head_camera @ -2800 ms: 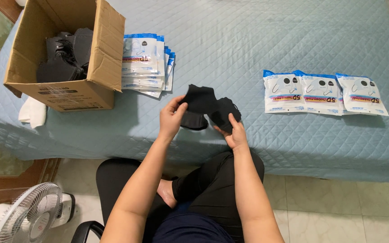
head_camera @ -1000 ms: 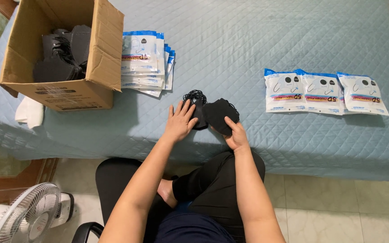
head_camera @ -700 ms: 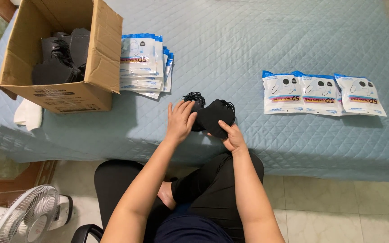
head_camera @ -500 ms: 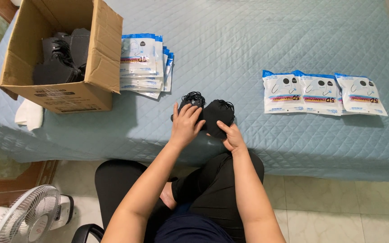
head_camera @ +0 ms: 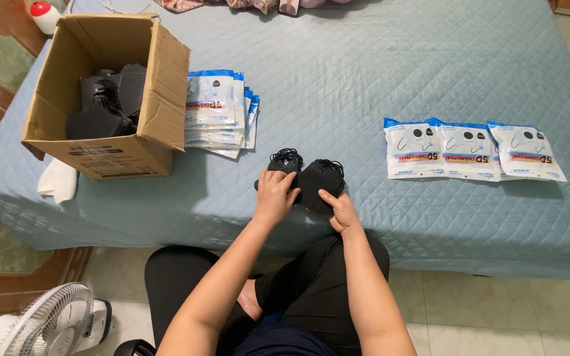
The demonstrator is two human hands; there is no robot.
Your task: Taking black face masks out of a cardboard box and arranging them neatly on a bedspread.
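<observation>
While both palms press down near the front edge of the bed [head_camera: 377, 72], the left hand [head_camera: 275, 196] lies flat with fingers spread on the left part of a small stack of black face masks [head_camera: 321, 184], and the right hand [head_camera: 340, 209] rests on the stack's lower right edge, thumb and fingers lightly curled against the fabric. Neither hand is clamped around the masks; each simply bears on them from above. The stack sits on the quilted light-blue bed cover, with tangled black ear loops [head_camera: 286, 159] poking out at its top left.

To the left and a little farther back lies a fanned pile of white-and-blue packets [head_camera: 216, 109], just beside an open cardboard box [head_camera: 159, 99] that holds more black masks [head_camera: 110, 99]. Something white [head_camera: 57, 179] peeks out at the foot of the box. Well to the right of the hands, three sealed packets [head_camera: 473, 150] lie in an overlapping row. A white fan [head_camera: 47, 323] stands on the floor at lower left, and the person's black-clad legs fill the bottom centre.
</observation>
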